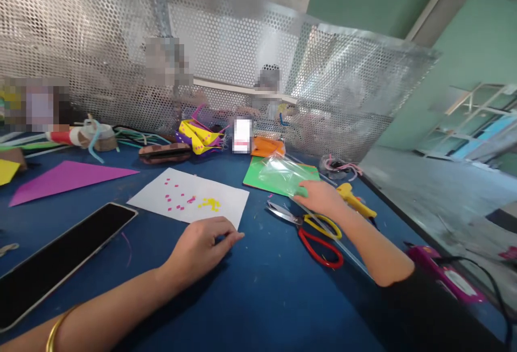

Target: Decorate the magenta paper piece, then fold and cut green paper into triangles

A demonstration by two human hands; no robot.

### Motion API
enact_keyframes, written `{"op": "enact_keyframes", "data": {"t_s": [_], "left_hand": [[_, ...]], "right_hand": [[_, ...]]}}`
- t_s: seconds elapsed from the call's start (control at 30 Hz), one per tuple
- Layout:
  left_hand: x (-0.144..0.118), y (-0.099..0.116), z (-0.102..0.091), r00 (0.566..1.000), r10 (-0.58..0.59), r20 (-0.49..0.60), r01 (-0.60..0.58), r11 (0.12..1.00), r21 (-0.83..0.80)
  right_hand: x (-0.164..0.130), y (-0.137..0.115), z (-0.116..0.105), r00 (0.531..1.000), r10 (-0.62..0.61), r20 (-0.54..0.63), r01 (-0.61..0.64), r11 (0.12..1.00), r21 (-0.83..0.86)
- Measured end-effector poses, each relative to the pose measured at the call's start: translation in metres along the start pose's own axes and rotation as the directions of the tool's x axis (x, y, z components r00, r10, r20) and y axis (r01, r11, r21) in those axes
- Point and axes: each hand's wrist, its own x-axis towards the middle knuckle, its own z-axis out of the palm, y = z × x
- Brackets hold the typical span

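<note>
My left hand (205, 241) rests on the blue table at the near edge of a white paper (155, 196) with small pink and yellow pieces on it. Its fingers are loosely bent, the thumb stretched out, and nothing shows in its grasp. Farther right, my right hand (321, 198) has its fingers closed on a clear plastic sheet (283, 171), which lies partly over green paper (256, 177); its fingertips are partly hidden. Scissors (299, 223) with one yellow and one red handle lie spread between my hands, nearer the right one.
A black phone-like slab (68, 255) and purple paper (68, 180) lie at left. Behind are a brown pouch (165, 153), a yellow-purple paper craft (200, 136), a lit phone (242, 135) and orange paper (266, 147). A yellow glue gun (355, 201) lies beyond my right forearm. A perforated metal screen (226, 34) borders the back.
</note>
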Motion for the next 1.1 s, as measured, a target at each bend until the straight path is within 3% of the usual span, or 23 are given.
{"op": "enact_keyframes", "data": {"t_s": [0.17, 0.4, 0.5, 0.63, 0.83, 0.97, 1.1], "left_hand": [[-0.001, 0.000, -0.001, 1.000, 0.007, -0.016, -0.007, 1.000, 0.000], [0.000, -0.008, -0.005, 1.000, 0.029, -0.011, -0.029, 1.000, 0.010], [0.000, -0.009, -0.007, 0.999, 0.031, -0.013, -0.031, 1.000, 0.008], [0.000, -0.006, -0.007, 1.000, 0.020, -0.002, -0.020, 1.000, 0.013], [-0.001, -0.005, -0.007, 1.000, 0.012, 0.011, -0.012, 1.000, 0.015], [-0.001, -0.005, -0.006, 1.000, 0.013, 0.017, -0.013, 1.000, 0.028], [-0.001, -0.005, -0.006, 1.000, 0.020, 0.020, -0.020, 0.999, 0.035]], "right_hand": [[0.010, -0.015, 0.010, 0.998, -0.002, 0.071, 0.007, 0.998, -0.067], [0.015, -0.014, 0.014, 0.990, 0.074, 0.121, -0.056, 0.988, -0.144], [0.014, -0.013, 0.013, 0.992, 0.112, 0.063, -0.099, 0.978, -0.182], [0.019, -0.005, 0.006, 0.983, 0.149, -0.104, -0.169, 0.962, -0.216], [0.034, 0.006, 0.003, 0.959, 0.116, -0.258, -0.178, 0.957, -0.230], [0.037, 0.002, 0.009, 0.960, 0.011, -0.281, -0.080, 0.969, -0.233], [0.035, -0.009, 0.011, 0.950, -0.235, -0.205, 0.192, 0.959, -0.207]]}}
